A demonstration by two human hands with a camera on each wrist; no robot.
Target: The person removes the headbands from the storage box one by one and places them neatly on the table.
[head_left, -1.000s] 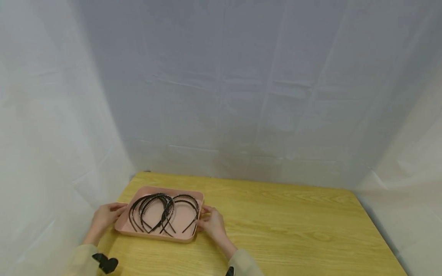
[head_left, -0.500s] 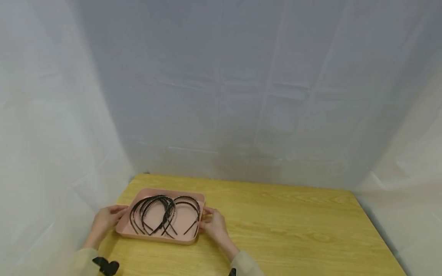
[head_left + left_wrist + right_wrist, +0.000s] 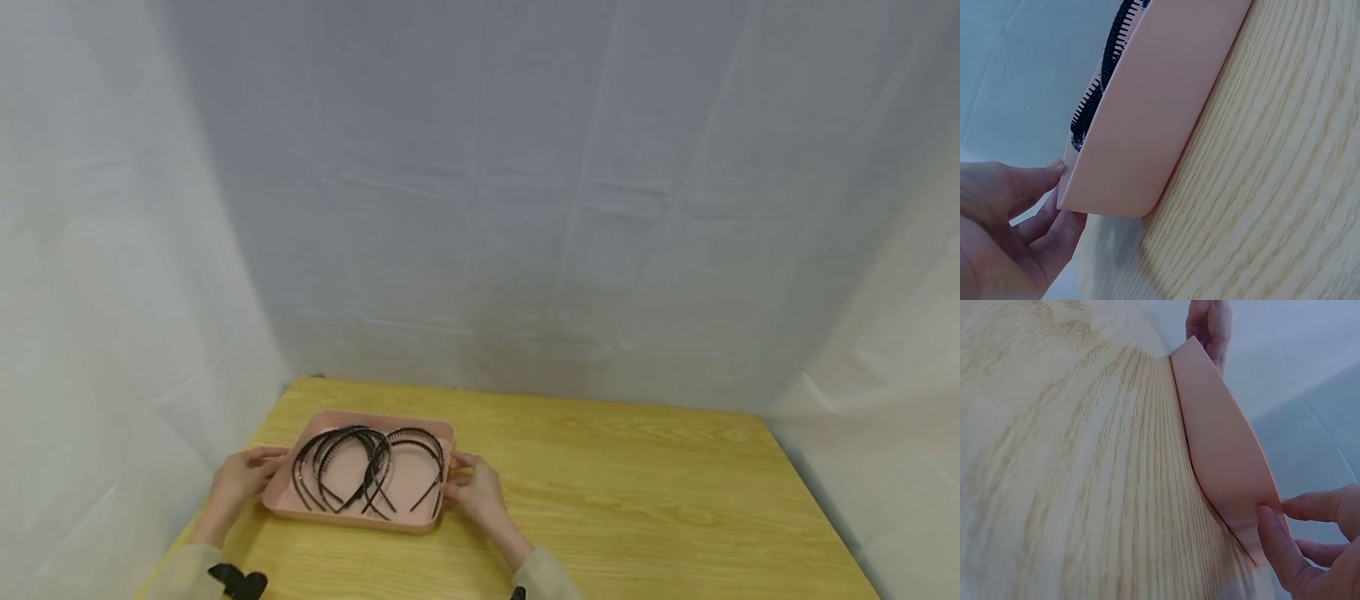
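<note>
A pink tray [image 3: 352,522] sits on the left part of the wooden table [image 3: 637,500]. Several black toothed headbands [image 3: 360,471] lie overlapped inside it. My left hand [image 3: 243,479] grips the tray's left side, and my right hand [image 3: 476,492] grips its right side. In the left wrist view my left hand [image 3: 1016,225] holds the corner of the tray [image 3: 1154,112] between thumb and fingers, and headband teeth [image 3: 1100,81] show over the rim. In the right wrist view my right hand [image 3: 1310,550] pinches the near corner of the tray [image 3: 1222,456]. The left hand [image 3: 1210,325] shows at the far end.
White sheeting hangs behind the table and along both sides, close to the tray's left. The tabletop stretches bare wood to the right of the tray. Pale sleeves with dark wrist straps [image 3: 240,581] cover both forearms.
Held at both sides, the tray with the headbands has slid a little to the right across the table, and both hands moved with it.
</note>
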